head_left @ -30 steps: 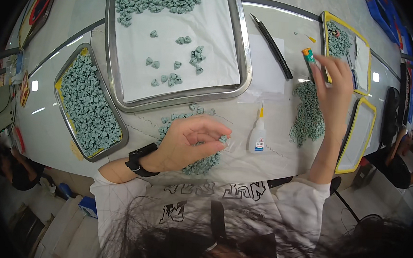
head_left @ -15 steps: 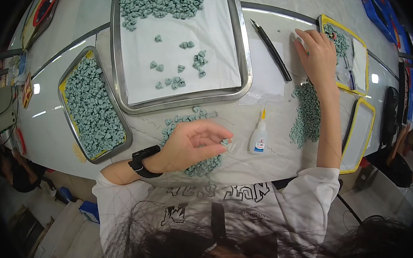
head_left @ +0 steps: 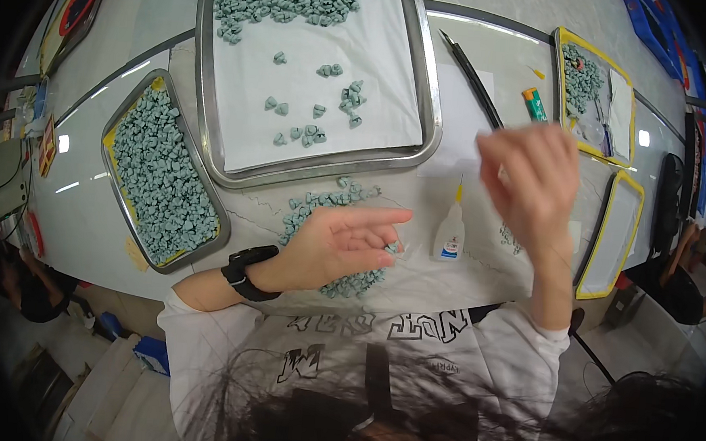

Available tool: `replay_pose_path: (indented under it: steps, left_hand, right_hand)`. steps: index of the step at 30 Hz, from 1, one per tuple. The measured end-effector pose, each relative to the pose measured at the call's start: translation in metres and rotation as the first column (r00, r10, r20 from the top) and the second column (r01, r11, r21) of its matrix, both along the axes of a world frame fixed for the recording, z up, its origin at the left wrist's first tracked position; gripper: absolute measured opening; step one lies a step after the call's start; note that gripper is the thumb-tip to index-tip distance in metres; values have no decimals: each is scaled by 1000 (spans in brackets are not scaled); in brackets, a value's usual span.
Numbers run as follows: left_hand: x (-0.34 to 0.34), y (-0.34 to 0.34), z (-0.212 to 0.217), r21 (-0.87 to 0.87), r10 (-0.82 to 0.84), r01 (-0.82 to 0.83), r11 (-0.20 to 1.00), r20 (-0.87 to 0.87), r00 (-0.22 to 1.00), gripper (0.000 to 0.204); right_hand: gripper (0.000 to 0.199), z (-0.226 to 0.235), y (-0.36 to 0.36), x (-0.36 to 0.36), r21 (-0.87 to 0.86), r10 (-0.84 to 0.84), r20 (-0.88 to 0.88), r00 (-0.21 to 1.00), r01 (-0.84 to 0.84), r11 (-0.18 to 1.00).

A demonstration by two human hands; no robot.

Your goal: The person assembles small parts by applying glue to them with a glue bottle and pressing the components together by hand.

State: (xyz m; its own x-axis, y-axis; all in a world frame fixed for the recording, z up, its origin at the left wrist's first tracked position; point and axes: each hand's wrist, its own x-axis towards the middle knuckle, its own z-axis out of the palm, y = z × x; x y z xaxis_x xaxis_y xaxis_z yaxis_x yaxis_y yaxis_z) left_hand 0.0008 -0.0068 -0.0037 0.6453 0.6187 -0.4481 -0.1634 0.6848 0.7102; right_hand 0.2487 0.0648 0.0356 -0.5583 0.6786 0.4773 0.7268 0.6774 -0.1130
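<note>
My left hand [head_left: 339, 244], with a black watch on its wrist, pinches a small grey-green piece [head_left: 391, 248] between thumb and fingers. Beneath it lies a loose heap of similar pieces [head_left: 352, 284]. My right hand [head_left: 533, 179] is in the air over the right side of the table, smeared by motion; whether it holds anything is unclear. It partly hides a heap of smaller green bits [head_left: 509, 237]. Between my hands stands a small clear bottle [head_left: 450, 234] with a yellow needle tip.
A large metal tray [head_left: 316, 163] with white paper bears scattered pieces. Left of it, a smaller tray [head_left: 221, 243] is full of them. Black tweezers [head_left: 474, 82], an orange-and-green lighter [head_left: 535, 107] and two yellow-rimmed trays [head_left: 633, 104], [head_left: 638, 206] lie to the right.
My right hand has come back toward me from beside the far right tray, uncovering the lighter. My left hand stays nearly in place, its index finger straighter.
</note>
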Motion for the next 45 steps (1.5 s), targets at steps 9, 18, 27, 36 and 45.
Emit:
replay_pose_path:
  steps: [9, 18, 27, 36, 45]
  left_hand:
    - [-3, 7, -4, -46, -148, 150, 988, 45, 988, 54]
    - [-4, 4, -1, -47, -84, 89, 995, 98, 992, 53]
    - [-8, 8, 4, -100, -101, 114, 988, 132, 986, 53]
    - [-7, 8, 3, -20, -181, 181, 983, 27, 983, 42]
    - [-3, 2, 2, 119, 66, -69, 990, 33, 997, 32]
  right_hand:
    - [27, -17, -58, -33, -354, 92, -222, 971, -168, 920]
    - [38, -27, -70, -36, -390, -21, -399, 917, -149, 909]
    - [34, -32, -67, -37, -297, 7, -494, 869, -177, 938]
    - [17, -37, -68, -37, -425, -50, -540, 840, -221, 878]
    - [13, -38, -82, -49, -543, -151, -710, 688, -399, 738]
